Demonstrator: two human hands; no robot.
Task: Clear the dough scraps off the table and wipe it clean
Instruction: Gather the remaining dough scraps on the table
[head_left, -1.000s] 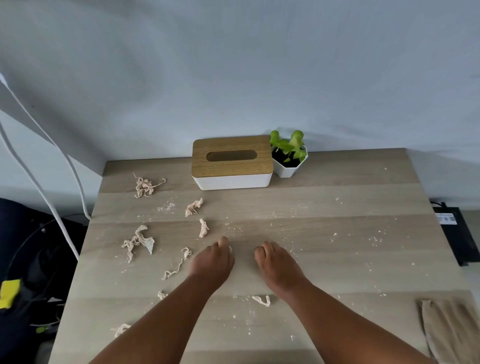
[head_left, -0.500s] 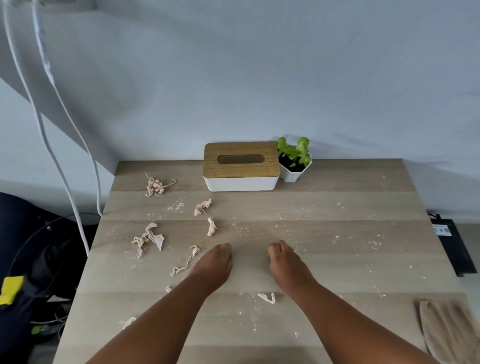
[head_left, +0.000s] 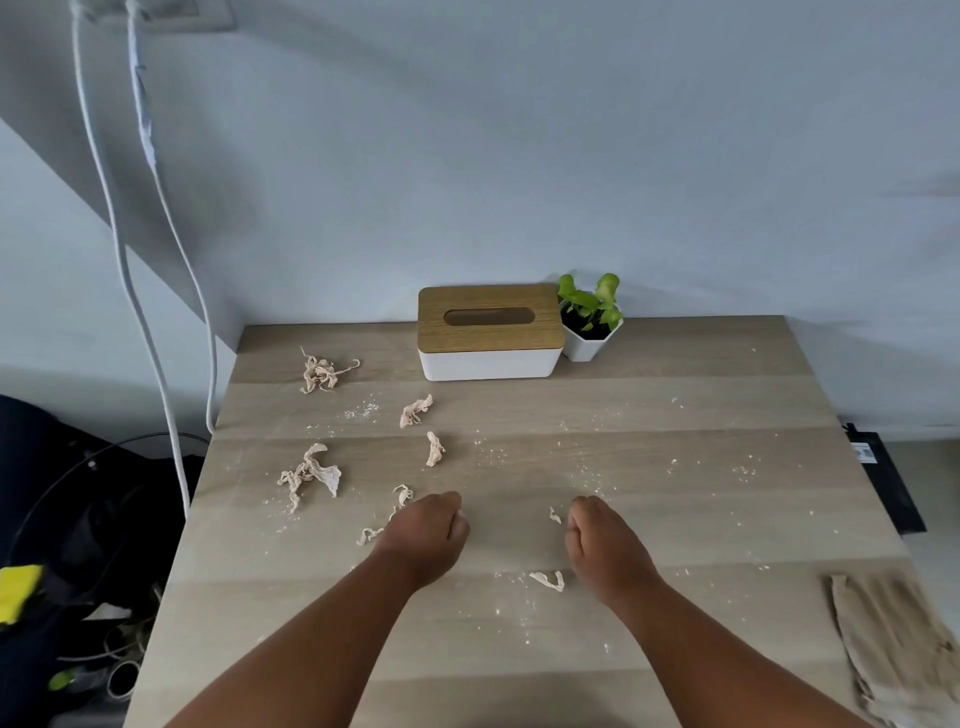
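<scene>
Dough scrap (head_left: 555, 515) beside right fingers (head_left: 575, 522)

Soft even daylight, wide-angle edge distortion

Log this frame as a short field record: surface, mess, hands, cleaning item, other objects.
surface: wooden table, dusted with flour specks
mess: dough scraps mostly on the left half, one scrap between the forearms
left hand: fingers curled, on the table; contents not visible
right hand: fingers curled, small bit beside it
cleaning item: beige cloth at near right edge
other objects: tissue box, potted plant at the back
</scene>
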